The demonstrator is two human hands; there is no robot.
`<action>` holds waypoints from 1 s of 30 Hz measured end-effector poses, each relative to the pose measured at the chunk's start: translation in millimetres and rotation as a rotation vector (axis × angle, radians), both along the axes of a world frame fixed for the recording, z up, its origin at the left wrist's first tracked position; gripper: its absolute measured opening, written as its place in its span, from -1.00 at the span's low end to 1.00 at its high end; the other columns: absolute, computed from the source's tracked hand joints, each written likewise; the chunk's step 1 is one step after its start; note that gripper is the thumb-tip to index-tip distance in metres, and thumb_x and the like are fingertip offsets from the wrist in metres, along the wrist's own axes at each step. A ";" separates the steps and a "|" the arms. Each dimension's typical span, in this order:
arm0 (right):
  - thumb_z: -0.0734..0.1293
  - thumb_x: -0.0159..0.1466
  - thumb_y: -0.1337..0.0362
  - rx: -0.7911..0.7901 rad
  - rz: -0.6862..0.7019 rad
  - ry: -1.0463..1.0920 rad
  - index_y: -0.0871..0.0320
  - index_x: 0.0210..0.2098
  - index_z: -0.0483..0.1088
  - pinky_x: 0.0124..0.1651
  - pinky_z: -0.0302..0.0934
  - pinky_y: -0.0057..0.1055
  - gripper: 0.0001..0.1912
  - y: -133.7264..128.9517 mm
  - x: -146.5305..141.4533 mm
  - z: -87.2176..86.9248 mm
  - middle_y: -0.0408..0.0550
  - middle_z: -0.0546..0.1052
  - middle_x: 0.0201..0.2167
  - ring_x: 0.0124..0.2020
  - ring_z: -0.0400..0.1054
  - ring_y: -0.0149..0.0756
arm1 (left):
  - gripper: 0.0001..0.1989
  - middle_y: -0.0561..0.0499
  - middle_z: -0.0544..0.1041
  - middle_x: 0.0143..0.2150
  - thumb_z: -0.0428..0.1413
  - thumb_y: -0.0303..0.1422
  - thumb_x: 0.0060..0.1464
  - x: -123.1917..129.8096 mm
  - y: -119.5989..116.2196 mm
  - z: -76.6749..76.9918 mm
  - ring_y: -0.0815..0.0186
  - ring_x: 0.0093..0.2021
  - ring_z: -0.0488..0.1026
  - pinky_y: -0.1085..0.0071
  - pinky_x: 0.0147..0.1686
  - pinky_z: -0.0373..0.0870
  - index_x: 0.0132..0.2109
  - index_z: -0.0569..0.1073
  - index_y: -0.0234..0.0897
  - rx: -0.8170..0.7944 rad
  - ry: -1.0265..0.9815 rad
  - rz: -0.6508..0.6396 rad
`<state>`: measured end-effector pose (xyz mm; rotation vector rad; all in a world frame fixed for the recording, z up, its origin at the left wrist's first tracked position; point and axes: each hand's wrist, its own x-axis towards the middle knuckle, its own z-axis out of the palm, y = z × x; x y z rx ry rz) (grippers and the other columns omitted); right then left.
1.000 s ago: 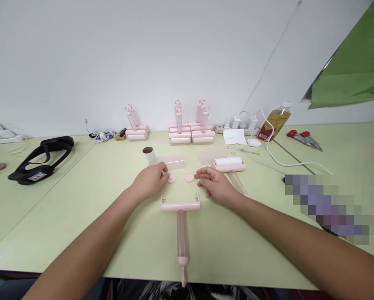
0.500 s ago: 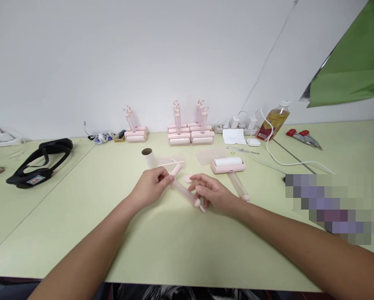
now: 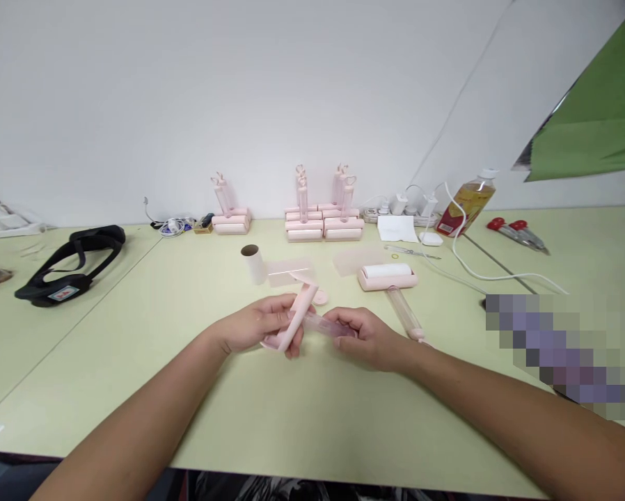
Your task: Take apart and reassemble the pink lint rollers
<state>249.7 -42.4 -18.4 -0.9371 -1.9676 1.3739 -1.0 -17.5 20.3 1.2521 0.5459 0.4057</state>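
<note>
Over the middle of the table I hold a pink lint roller (image 3: 303, 310) without a paper roll on its head. My left hand (image 3: 260, 323) is wrapped round the pink head, which is tilted upward. My right hand (image 3: 367, 337) grips the clear handle (image 3: 330, 325), its end hidden by my fingers. Just beyond my hands lies a round pink piece (image 3: 320, 297). A white paper roll (image 3: 252, 264) with a brown core stands behind my left hand, and a clear pinkish cover (image 3: 290, 272) lies beside it. Another lint roller (image 3: 389, 277) with a white roll lies behind my right hand.
Several finished-looking lint rollers (image 3: 324, 226) stand handle-up by the wall. A black strap headset (image 3: 72, 268) lies left. Toward the right are a bottle (image 3: 465, 205), white cables (image 3: 495, 277), red-handled tools (image 3: 518, 233) and a white paper (image 3: 397, 228).
The lint roller has been lifted and turned, with its head now raised in my left hand. My right hand, loose before, has closed round the handle.
</note>
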 end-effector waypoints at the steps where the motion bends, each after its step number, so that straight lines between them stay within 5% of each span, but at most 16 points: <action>1: 0.28 0.21 0.27 0.014 0.020 -0.021 0.17 -0.28 0.38 -0.49 -0.06 -0.49 -0.88 0.1 -0.1 0.0 -0.25 0.19 -0.55 -0.54 0.04 -0.45 | -0.62 -0.06 0.54 -0.38 0.08 -0.18 0.19 1.5 -0.6 -3.5 0.30 -0.46 0.47 0.34 -0.37 0.36 0.08 0.31 -0.25 -0.047 -0.039 -0.070; 4: 0.30 0.24 0.16 0.068 0.091 -0.063 0.17 -0.34 0.34 -0.51 -0.08 -0.50 -0.82 0.1 -0.8 0.1 -0.27 0.17 -0.57 -0.56 0.02 -0.47 | -0.62 -0.09 0.55 -0.38 0.11 -0.20 0.16 5.5 -1.3 -10.8 0.21 -0.43 0.52 0.25 -0.35 0.39 0.07 0.34 -0.26 -0.133 -0.133 -0.152; 14: 0.26 0.29 0.07 0.276 0.131 -0.107 0.15 -0.40 0.21 -0.49 -0.06 -0.51 -0.71 -0.6 -4.2 3.6 -0.27 0.17 -0.56 -0.55 0.03 -0.47 | -0.73 0.01 0.47 -0.55 0.18 -0.21 0.09 9.0 -3.6 -9.3 0.39 -0.59 0.35 0.43 -0.48 0.28 -0.16 0.45 -0.33 -0.081 -0.159 -0.109; 17: 0.26 0.29 0.09 0.332 0.087 -0.131 0.14 -0.42 0.20 -0.48 -0.04 -0.51 -0.72 -0.3 -2.9 3.1 -0.26 0.19 -0.56 -0.54 0.05 -0.46 | -0.72 0.02 0.43 -0.59 0.21 -0.18 0.04 4.9 -4.1 -3.2 0.40 -0.60 0.31 0.39 -0.46 0.27 -0.26 0.45 -0.33 -0.025 -0.235 -0.076; 20: 0.25 0.29 0.12 0.318 -0.074 -0.169 0.12 -0.47 0.15 -0.50 -0.03 -0.50 -0.70 2.6 -0.7 1.7 -0.26 0.17 -0.58 -0.56 0.06 -0.45 | -0.72 0.07 0.39 -0.62 0.23 -0.17 0.00 -8.0 -0.9 11.8 0.39 -0.61 0.29 0.34 -0.41 0.30 -0.27 0.42 -0.28 0.109 -0.338 0.091; 24: 0.25 0.28 0.18 0.520 -0.254 -0.221 0.13 -0.42 0.23 -0.30 0.19 -0.35 -0.81 8.7 -2.0 1.9 -0.09 0.38 -0.42 -0.34 0.27 -0.27 | -0.75 0.04 0.47 -0.46 0.14 -0.17 0.10 -19.8 7.4 24.4 0.34 -0.47 0.39 0.36 -0.38 0.30 -0.20 0.37 -0.26 0.398 -0.011 0.443; 27: 0.29 0.26 0.19 0.675 -0.085 -0.297 0.17 -0.32 0.32 0.08 0.16 -0.09 -0.84 9.4 -5.9 1.6 0.19 0.43 -0.01 0.10 0.23 -0.02 | -0.82 0.02 0.48 -0.36 0.09 -0.23 0.15 -11.1 15.0 16.5 0.30 -0.37 0.41 0.38 -0.38 0.26 -0.26 0.38 -0.26 0.734 0.402 0.702; 30: 0.29 0.28 0.19 0.668 0.047 -0.434 0.19 -0.31 0.36 0.23 0.03 0.01 -0.83 6.1 -9.0 1.4 0.26 0.36 0.14 0.27 0.07 0.06 | -0.90 -0.02 0.49 -0.31 0.07 -0.36 0.13 6.7 24.1 3.7 0.21 -0.25 0.38 0.31 -0.27 0.29 -0.26 0.45 -0.26 1.149 0.730 0.754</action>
